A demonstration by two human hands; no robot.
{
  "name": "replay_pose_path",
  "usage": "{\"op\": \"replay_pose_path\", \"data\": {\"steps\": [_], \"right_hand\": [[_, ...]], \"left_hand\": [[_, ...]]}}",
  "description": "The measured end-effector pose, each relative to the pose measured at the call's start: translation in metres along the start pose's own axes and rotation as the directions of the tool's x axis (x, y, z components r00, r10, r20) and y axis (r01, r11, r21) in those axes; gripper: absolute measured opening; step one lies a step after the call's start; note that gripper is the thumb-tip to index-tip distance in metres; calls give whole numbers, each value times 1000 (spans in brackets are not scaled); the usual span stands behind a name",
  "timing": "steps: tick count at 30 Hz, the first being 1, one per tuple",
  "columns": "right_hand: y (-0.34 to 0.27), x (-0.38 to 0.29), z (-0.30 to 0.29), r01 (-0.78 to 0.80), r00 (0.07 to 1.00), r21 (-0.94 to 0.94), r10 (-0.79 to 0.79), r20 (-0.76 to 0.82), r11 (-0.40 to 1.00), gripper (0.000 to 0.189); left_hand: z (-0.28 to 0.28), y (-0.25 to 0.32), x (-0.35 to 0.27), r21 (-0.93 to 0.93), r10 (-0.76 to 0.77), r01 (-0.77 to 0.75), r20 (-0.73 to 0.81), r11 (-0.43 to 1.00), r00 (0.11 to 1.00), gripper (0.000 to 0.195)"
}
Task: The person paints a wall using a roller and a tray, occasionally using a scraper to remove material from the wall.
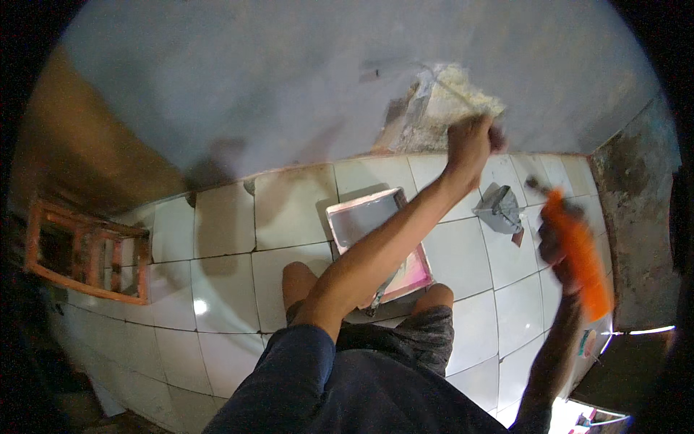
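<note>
My left hand [470, 142] is curled in front of the lower wall, beside a rough pale patch [458, 97] where the coating is bare or flaking. Blur and the turn of the wrist hide whether its fingers hold anything. A thin dark line crosses the patch above the fist; I cannot tell if it is a wire or a shadow. On the right, my right hand [556, 244] grips an orange bottle-like object [585, 260] with a dark tip, smeared by motion. Between my knees a rectangular tray [364, 202] holds grey liquid, partly hidden by my left forearm.
A brush-like tool [384, 290] lies at the tray's near end, which is stained pink. Right of the tray sits a crumpled grey bag [501, 210] on white floor tiles [461, 257]. An orange-brown wooden frame [89, 293] stands at left. A side wall [634, 217] bounds the right.
</note>
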State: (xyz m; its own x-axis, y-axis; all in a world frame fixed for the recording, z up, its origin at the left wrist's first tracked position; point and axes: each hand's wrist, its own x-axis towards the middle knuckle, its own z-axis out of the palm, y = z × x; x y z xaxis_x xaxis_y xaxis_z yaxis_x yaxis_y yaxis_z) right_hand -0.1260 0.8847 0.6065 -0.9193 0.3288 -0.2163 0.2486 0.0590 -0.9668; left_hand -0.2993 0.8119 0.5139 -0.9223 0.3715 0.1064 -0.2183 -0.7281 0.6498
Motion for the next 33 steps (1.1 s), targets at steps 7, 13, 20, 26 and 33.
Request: {"op": "replay_pose_path", "data": {"steps": [7, 13, 20, 26, 33], "right_hand": [[188, -98, 4, -407, 903, 333, 321, 286, 851, 27], [236, -118, 48, -298, 921, 51, 273, 278, 953, 29], [218, -93, 95, -443, 887, 410, 322, 332, 797, 23], [217, -36, 141, -523, 852, 584, 392, 347, 621, 23], [208, 8, 186, -533, 844, 654, 391, 367, 537, 26]], "left_hand": [[-103, -85, -122, 407, -180, 205, -101, 890, 979, 20], [-172, -105, -153, 618, -179, 350, -322, 704, 930, 22], [-218, -106, -135, 356, -185, 412, -525, 839, 831, 23], [-255, -107, -98, 254, -206, 440, -617, 861, 759, 23], [-316, -98, -50, 189, -257, 445, -597, 875, 760, 13]]}}
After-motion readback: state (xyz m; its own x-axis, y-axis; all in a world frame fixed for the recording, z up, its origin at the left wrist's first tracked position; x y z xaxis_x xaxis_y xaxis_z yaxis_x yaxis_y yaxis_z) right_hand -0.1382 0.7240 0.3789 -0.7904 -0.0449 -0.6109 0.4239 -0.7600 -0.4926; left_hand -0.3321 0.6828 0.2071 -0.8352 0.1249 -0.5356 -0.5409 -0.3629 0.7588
